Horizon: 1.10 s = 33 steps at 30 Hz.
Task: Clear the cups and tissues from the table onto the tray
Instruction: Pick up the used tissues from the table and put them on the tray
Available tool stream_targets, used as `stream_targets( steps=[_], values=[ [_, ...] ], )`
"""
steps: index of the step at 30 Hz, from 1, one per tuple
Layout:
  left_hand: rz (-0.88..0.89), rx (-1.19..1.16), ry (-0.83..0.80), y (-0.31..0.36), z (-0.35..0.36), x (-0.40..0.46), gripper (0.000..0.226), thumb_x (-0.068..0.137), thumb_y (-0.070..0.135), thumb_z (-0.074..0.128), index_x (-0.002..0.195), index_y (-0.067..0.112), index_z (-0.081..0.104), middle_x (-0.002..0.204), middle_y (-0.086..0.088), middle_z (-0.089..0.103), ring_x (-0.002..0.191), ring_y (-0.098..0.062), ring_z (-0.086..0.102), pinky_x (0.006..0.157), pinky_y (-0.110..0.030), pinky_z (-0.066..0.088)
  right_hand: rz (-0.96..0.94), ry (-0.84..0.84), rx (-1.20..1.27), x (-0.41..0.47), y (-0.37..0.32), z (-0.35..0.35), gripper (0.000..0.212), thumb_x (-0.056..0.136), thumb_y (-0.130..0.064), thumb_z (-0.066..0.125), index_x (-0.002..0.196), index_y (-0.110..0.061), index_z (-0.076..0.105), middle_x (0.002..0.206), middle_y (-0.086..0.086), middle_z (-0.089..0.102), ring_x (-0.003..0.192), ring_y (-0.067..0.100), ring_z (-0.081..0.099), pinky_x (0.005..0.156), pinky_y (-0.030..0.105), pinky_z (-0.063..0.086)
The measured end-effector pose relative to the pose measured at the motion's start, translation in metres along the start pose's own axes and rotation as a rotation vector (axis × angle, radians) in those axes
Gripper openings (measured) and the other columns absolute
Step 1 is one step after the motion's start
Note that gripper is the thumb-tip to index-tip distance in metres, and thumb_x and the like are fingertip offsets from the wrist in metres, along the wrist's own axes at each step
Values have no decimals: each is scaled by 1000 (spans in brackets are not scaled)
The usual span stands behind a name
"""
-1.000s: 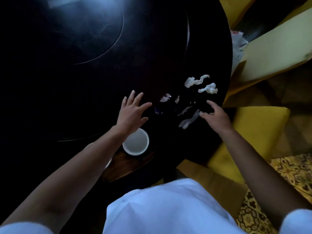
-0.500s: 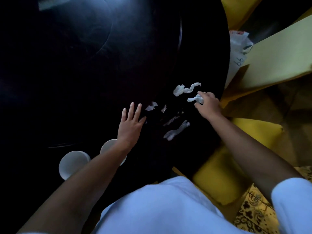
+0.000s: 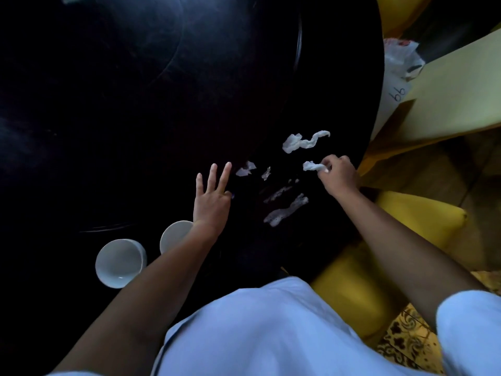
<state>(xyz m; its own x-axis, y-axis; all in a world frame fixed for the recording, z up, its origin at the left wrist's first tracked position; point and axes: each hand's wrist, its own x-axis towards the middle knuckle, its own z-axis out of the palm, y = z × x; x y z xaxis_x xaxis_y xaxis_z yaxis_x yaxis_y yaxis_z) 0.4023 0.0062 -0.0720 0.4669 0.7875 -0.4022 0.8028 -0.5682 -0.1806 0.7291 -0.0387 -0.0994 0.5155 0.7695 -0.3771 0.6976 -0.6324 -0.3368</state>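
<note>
The right hand [image 3: 339, 173] pinches a crumpled tissue [image 3: 314, 166] at the right side of the dark round table [image 3: 135, 118], its grip curled round the wad. The left hand [image 3: 212, 198] lies over the tabletop with fingers spread and straight, holding nothing. A twisted tissue [image 3: 303, 141] lies just beyond the right hand; smaller scraps [image 3: 246, 169] and a long shred [image 3: 286, 210] lie between the hands. Two white cups [image 3: 120, 263] stand near the left forearm, one partly hidden by it. Yellow chairs [image 3: 423, 221] crowd the table's right edge.
</note>
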Motion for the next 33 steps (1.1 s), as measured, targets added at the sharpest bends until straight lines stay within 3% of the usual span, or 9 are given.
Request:
stream_targets(
  steps=[4, 11, 14, 16, 18, 20, 27, 30, 33],
  values=[
    [-4, -37, 20, 2, -1, 4, 6, 96, 21, 64, 99, 25, 68, 169, -5, -21, 156, -37, -14, 124, -62, 6, -8, -33, -26, -3, 1, 0, 24, 90, -27, 66, 113, -22, 63, 115, 6, 52, 87, 24, 52, 71, 32, 38],
    [8, -316, 142, 6, -6, 11, 10, 95, 24, 67, 87, 22, 72, 170, -8, 17, 157, -38, 8, 123, -62, 15, -33, -72, -64, -9, 3, 0, 22, 88, -31, 65, 108, -23, 67, 106, 3, 63, 92, 26, 61, 69, 33, 46],
    [-47, -546, 286, 6, -15, 10, 11, 95, 20, 66, 96, 17, 77, 148, -12, 53, 142, -38, 42, 114, -55, 36, -31, -7, 78, -8, -1, -7, 17, 90, -34, 64, 98, -19, 67, 92, 4, 68, 83, 26, 63, 68, 36, 53],
    [-69, -623, 341, 8, -20, 7, 12, 94, 19, 68, 100, 16, 79, 125, -6, 64, 116, -31, 58, 92, -47, 52, -33, 50, 149, -2, -5, -15, 18, 91, -34, 62, 97, -17, 66, 89, 5, 67, 80, 26, 62, 66, 35, 50],
    [-80, -678, 288, 10, -23, 6, 14, 96, 24, 67, 102, 17, 78, 113, 0, 63, 101, -21, 62, 75, -33, 52, -54, 82, 157, 5, -11, -22, 18, 92, -34, 59, 98, -17, 64, 89, 5, 66, 81, 27, 62, 64, 33, 47],
    [-98, -704, 244, 12, -24, 9, 15, 96, 26, 67, 102, 17, 77, 112, 3, 61, 98, -17, 63, 70, -28, 50, -76, 102, 161, 13, -18, -27, 20, 92, -33, 56, 102, -17, 63, 92, 6, 67, 84, 29, 63, 65, 33, 46],
    [15, -530, 204, 29, -23, 25, 18, 99, 22, 61, 99, 20, 79, 149, 1, 52, 108, -21, 65, 62, -32, 55, -120, 45, 154, 33, -39, -33, 46, 92, -29, 58, 136, -20, 50, 113, 16, 67, 95, 38, 64, 71, 39, 49],
    [9, -439, 134, 35, -16, 33, 17, 97, 11, 60, 108, 13, 72, 147, -2, 50, 96, -22, 63, 56, -30, 49, -129, 20, 121, 38, -41, -31, 52, 93, -27, 56, 143, -23, 45, 118, 17, 66, 99, 39, 63, 70, 36, 45],
    [-58, -428, 101, 42, -11, 34, 32, 94, 1, 55, 124, 8, 62, 133, -8, 52, 99, -27, 59, 61, -32, 47, -113, -15, 83, 40, -42, -29, 55, 94, -27, 56, 147, -28, 43, 131, 14, 62, 109, 38, 61, 82, 41, 51]
  ],
)
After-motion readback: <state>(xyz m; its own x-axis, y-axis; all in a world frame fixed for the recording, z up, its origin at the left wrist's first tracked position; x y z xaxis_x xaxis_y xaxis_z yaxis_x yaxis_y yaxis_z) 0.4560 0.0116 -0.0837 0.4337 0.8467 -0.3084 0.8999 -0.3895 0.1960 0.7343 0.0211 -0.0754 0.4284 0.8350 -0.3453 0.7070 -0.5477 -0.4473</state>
